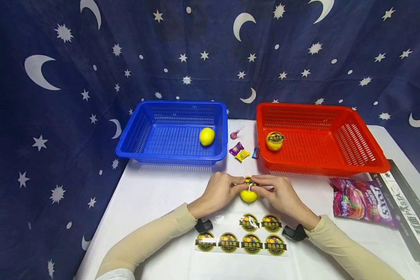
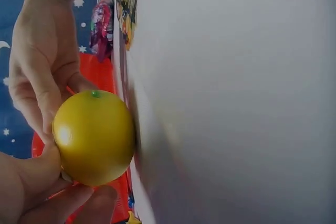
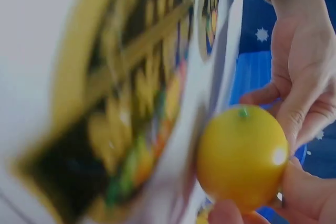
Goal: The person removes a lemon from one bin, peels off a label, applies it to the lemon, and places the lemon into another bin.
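A round yellow fruit (image 1: pixel 248 196) with a small green stem end is between both hands over the white table. My left hand (image 1: pixel 219 192) grips it from the left, thumb and fingers around its side. From the other side, my right hand (image 1: pixel 280 192) holds it the same way. On the fruit's top lies a black-and-gold round label (image 1: pixel 250 183), partly covered by fingertips; both thumbs are at it. The wrist views show the fruit (image 2: pixel 97 140) from its stem end, and the label is hidden there. A clear sheet of similar labels (image 1: pixel 228 242) lies just below the hands.
A blue basket (image 1: pixel 171 158) holding a yellow lemon (image 1: pixel 207 137) stands back left. Back right, a red basket (image 1: pixel 322 169) holds a labelled fruit (image 1: pixel 274 144). Wrapped candies (image 1: pixel 242 155) and a lollipop (image 1: pixel 234 135) lie between. A purple snack bag (image 1: pixel 364 202) and long dark box (image 1: pixel 406 214) lie right.
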`<control>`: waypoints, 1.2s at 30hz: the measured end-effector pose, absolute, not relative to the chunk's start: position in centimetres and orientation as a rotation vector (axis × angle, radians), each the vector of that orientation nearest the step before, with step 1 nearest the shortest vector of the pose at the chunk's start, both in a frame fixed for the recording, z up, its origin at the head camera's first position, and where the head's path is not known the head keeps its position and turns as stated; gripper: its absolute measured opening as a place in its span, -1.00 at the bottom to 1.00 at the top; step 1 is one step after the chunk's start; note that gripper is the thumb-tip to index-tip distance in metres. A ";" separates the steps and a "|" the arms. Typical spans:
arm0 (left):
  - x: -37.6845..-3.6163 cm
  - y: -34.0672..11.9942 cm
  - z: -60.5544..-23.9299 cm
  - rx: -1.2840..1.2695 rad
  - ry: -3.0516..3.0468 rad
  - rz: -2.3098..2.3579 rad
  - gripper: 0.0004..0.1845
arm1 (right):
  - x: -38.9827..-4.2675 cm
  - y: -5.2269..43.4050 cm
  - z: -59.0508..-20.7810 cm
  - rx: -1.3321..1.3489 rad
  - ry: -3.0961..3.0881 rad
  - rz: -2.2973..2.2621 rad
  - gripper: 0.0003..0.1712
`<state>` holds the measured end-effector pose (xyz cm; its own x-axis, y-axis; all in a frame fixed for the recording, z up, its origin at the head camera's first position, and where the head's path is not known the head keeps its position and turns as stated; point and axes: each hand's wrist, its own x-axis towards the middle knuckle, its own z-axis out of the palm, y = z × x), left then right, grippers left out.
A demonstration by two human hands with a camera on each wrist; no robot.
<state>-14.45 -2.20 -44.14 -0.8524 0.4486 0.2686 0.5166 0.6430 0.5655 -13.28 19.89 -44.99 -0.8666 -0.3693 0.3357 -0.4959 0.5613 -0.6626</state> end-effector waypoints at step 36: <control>-18.2 3.8 -40.0 -0.845 -2.689 -0.415 -0.52 | -26.4 32.0 -31.9 0.384 -3.171 0.838 -0.19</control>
<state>-18.20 3.78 -39.99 -0.7852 0.5059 0.3572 0.5901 0.7861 0.1838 -26.42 32.01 -31.89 -0.9603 -0.2624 -0.0949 -0.1813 0.8453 -0.5026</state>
